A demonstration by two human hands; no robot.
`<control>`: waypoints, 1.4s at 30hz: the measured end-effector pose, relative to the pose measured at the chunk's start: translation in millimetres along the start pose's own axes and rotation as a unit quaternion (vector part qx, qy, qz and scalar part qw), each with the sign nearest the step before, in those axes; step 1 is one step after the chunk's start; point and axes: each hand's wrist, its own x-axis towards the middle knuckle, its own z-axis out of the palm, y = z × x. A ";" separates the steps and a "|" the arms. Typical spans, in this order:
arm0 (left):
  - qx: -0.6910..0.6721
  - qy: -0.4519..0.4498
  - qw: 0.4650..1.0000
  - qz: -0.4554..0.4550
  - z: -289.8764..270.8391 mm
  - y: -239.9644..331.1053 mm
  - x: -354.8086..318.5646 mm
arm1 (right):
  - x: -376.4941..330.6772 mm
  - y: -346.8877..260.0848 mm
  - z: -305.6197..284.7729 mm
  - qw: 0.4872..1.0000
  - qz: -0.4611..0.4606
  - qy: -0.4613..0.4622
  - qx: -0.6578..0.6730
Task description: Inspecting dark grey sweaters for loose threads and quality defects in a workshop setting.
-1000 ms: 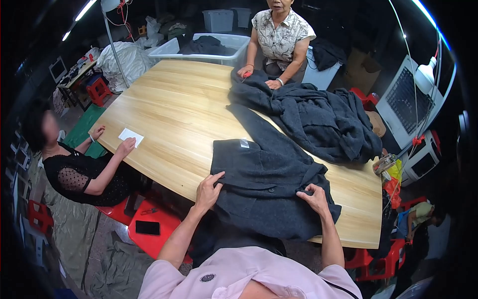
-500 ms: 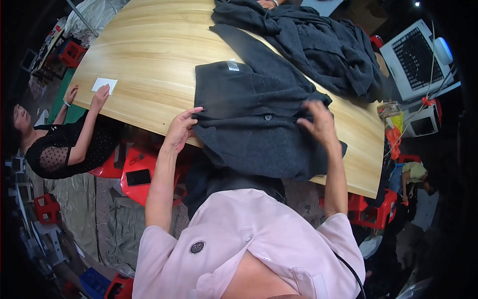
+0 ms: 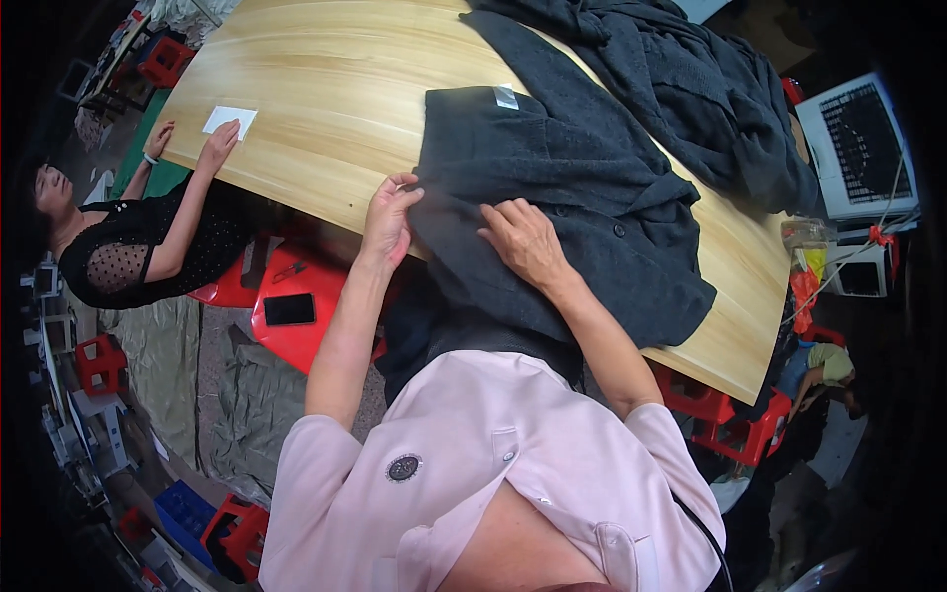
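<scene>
A dark grey knitted cardigan (image 3: 493, 138) lies spread on the wooden table (image 3: 316, 69), its lower part hanging over the near edge. Round dark buttons (image 3: 619, 231) show on its right part, and a small whitish tag (image 3: 506, 96) sits by its upper edge. At the garment's left edge, my left hand (image 3: 389, 219) is closed, pinching the cloth between thumb and fingers. My right hand (image 3: 525, 240) rests on the cardigan a short way to the right, palm down, fingers loosely stretched over the knit.
More dark knitwear (image 3: 700, 109) is heaped at the far right. Beyond it stands a pale machine with a keyboard (image 3: 856, 143). A person in black (image 3: 148, 232) sits at the left, one hand on a white card (image 3: 231, 121). A phone (image 3: 290, 309) lies on a red stool (image 3: 286, 340).
My right hand has moved left and down across the cardigan toward my left hand. My left hand still pinches the left edge. The whole view has shifted slightly.
</scene>
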 end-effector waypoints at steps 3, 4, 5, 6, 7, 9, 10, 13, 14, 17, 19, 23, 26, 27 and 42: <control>0.507 0.042 0.850 0.137 4.2 1.2 -11.3 | -14.6 2.2 12.1 0.995 0.069 0.050 0.048; 0.623 0.052 0.727 0.285 18.3 7.0 -19.7 | -15.9 3.5 13.0 0.995 0.072 0.052 0.048; 0.706 0.062 0.567 0.421 30.3 12.5 -23.3 | -14.7 6.1 14.0 0.993 0.080 0.059 0.062; 0.692 0.037 0.582 0.425 41.9 17.5 -25.6 | -15.0 8.1 14.2 0.991 0.089 0.064 0.074; 0.670 0.004 0.604 0.432 56.2 20.5 -28.5 | -14.8 10.6 13.5 0.991 0.090 0.063 0.073; 0.641 -0.073 0.633 0.428 80.3 22.3 -30.4 | -12.1 15.7 15.4 0.984 0.147 0.055 0.090; 0.633 -0.114 0.634 0.428 83.1 16.6 -24.7 | -7.7 15.1 13.0 0.987 0.141 0.036 0.073; 0.639 -0.185 0.624 0.410 75.2 -5.6 -1.4 | -4.8 9.7 16.5 0.990 0.140 0.003 -0.013; 0.622 -0.186 0.663 0.372 70.9 -10.4 -0.5 | -8.3 8.3 15.7 0.992 0.127 0.021 -0.005; 0.582 -0.201 0.725 0.309 59.9 -8.3 -2.5 | -9.5 4.0 3.1 0.985 0.170 0.026 0.001; 0.552 -0.181 0.761 0.290 55.3 -8.9 -3.1 | -4.3 3.7 -2.4 0.985 0.156 0.058 -0.042; 0.553 -0.120 0.770 0.296 62.2 -22.6 -6.3 | -8.8 21.5 4.0 0.983 0.141 0.058 -0.105; 0.572 -0.108 0.749 0.318 70.3 -22.6 -8.8 | -8.7 29.8 0.7 0.985 0.125 0.055 -0.104; 0.572 -0.108 0.748 0.319 69.0 -22.4 -9.1 | -3.4 27.5 -2.7 0.987 0.111 0.069 -0.094; 0.532 -0.088 0.796 0.275 72.2 -50.9 -1.6 | -17.8 5.3 7.4 0.994 0.045 0.080 -0.066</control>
